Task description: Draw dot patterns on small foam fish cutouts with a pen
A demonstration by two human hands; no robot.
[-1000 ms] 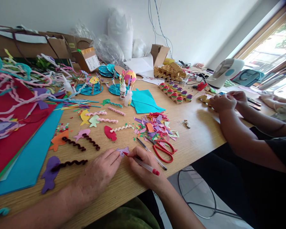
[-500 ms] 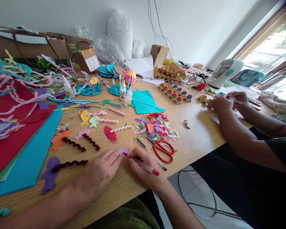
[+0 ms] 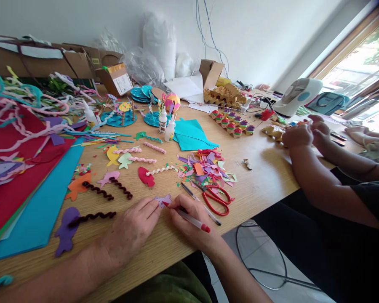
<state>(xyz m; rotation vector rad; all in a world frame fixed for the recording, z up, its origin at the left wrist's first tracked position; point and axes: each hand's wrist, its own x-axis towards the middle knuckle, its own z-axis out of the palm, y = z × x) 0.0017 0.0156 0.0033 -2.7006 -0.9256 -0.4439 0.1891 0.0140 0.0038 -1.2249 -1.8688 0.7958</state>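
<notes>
A small light purple paper fish (image 3: 165,199) lies on the wooden table (image 3: 259,185). My left hand (image 3: 138,223) rests flat with its fingertips on the fish's left end, pressing it down. In my right hand (image 3: 188,219) is a red pen (image 3: 194,221), its tip touching the fish. Around them lie a red fish (image 3: 146,176) beside a white twisted pipe cleaner, a dark purple fish (image 3: 66,231) with a dark brown one, and a pink fish (image 3: 108,178). Red-handled scissors (image 3: 217,200) and a second pen (image 3: 200,203) are right of my right hand.
Paper scraps (image 3: 206,166) lie beyond the scissors. Glue bottles (image 3: 169,129) stand behind, near turquoise sheets (image 3: 194,134). Coloured paper (image 3: 47,210) covers the left side. At the right, another person's hands (image 3: 298,134) work near an egg carton piece (image 3: 273,131).
The other person's hands have shifted slightly and turned at the right. My own hands, the red pen and the light purple fish look nearly unchanged.
</notes>
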